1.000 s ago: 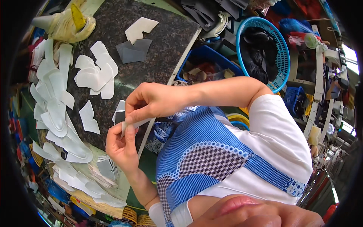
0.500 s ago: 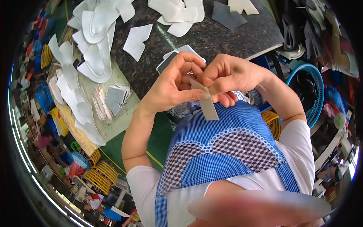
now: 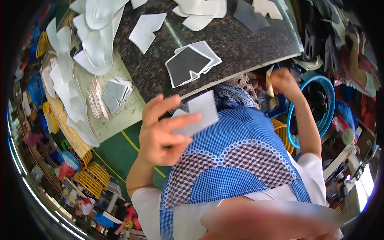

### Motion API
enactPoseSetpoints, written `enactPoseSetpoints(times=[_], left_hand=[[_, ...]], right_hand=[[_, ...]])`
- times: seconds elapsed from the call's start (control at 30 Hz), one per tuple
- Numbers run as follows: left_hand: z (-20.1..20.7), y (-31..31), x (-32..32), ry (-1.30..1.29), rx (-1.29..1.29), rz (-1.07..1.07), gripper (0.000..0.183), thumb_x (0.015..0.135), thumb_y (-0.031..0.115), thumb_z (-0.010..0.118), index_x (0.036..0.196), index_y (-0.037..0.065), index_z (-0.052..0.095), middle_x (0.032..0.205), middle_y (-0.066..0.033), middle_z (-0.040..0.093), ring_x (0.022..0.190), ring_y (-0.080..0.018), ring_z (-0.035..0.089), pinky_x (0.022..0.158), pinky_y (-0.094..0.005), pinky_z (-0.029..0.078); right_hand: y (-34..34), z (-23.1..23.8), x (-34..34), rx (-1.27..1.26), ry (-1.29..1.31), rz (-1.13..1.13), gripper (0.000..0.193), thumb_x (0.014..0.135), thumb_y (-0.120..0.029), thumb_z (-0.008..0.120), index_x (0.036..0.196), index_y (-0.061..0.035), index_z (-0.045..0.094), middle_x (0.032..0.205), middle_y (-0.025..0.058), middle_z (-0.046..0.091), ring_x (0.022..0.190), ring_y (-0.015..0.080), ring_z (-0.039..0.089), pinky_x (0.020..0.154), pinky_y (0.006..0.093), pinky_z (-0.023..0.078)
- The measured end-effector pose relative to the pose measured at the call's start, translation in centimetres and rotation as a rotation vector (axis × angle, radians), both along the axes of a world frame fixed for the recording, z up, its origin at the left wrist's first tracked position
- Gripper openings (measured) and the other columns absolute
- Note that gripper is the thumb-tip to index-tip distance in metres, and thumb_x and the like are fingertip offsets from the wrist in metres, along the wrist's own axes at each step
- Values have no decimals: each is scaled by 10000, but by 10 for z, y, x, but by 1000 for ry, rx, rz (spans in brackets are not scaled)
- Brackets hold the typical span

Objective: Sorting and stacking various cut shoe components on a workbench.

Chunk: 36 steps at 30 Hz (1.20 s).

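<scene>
White, flat, notched sheet [image 3: 205, 113] sits in the left hand [image 3: 158, 138]. Well apart, the right hand [image 3: 285, 83] pinches a thin cream strip [image 3: 269, 84]. Parting them seems the step; next likely needs a looser pinch.

Bench [image 3: 146, 76]: dark and speckled on top, light at the rim, with pale green board [image 3: 116, 125] toward the left.
Dark-topped stack [image 3: 187, 66]: lying flat near the near edge, fanned a little, pale borders showing.
Single white piece [image 3: 146, 32]: notched, well in from the near edge, apart from the stack.
White rounded pieces [image 3: 200, 12]: overlapping, farther from the near edge.
Dark grey piece [image 3: 250, 16]: beyond the near right corner, next to a cream piece [image 3: 267, 9].
White curved pieces [image 3: 97, 56]: heaped along the left edge.
Grey stack [image 3: 114, 96]: on the green board, just beside thin sheets [image 3: 97, 100].
</scene>
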<state>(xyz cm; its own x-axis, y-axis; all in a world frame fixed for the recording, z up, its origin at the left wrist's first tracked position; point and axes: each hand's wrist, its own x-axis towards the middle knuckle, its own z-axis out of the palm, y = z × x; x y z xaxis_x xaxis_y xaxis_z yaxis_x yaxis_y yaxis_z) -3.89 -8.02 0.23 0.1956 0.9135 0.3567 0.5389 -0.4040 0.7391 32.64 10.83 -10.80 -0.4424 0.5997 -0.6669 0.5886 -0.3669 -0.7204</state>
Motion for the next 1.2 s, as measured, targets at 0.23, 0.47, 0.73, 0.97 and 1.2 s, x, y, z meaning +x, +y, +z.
enactPoseSetpoints(times=[0.23, 0.47, 0.73, 0.97, 1.2], left_hand=[[-33, -13, 28, -1292, -774, 206, 156, 1025, 96, 548, 943, 61, 420, 1304, -319, 593, 1355, -271, 495, 1027, -279, 395], [-51, 30, 6, -450, -279, 593, 262, 917, 129, 748, 1089, 6, 595, 894, -78, 686, 756, -113, 664, 690, -257, 545], [-80, 43, -6, -602, -538, 617, 272, 895, 111, 760, 1091, 5, 604, 743, -56, 675, 597, -97, 634, 539, -241, 506], [-67, 48, -15, 112, -489, 599, 340, 881, 303, 779, 1025, 60, 590, 643, -27, 646, 523, -143, 634, 497, -286, 485], [-80, 73, -66, 135, -30, 822, 438, 822, 350, 813, 1069, 66, 588, 787, -53, 656, 669, -195, 655, 607, -335, 533]], right_hand=[[-26, 70, -102, 421, 354, 374, 333, 861, -352, 756, 758, -39, 702, 642, 30, 634, 571, 141, 599, 529, 304, 453], [15, 87, -185, 287, 263, 509, 372, 980, -276, 657, 734, 2, 636, 572, 45, 594, 499, 84, 565, 455, 267, 437], [22, 64, -200, 297, 56, 559, 398, 973, -289, 665, 723, 19, 626, 576, 68, 618, 494, 115, 608, 473, 276, 482], [22, 56, -208, 972, -233, 872, 471, 886, -457, 706, 660, -48, 648, 572, 84, 617, 538, 253, 647, 534, 361, 519], [64, 72, -257, 1028, 234, 540, 292, 863, -271, 777, 771, -54, 606, 626, 27, 559, 542, 114, 491, 530, 303, 402]])
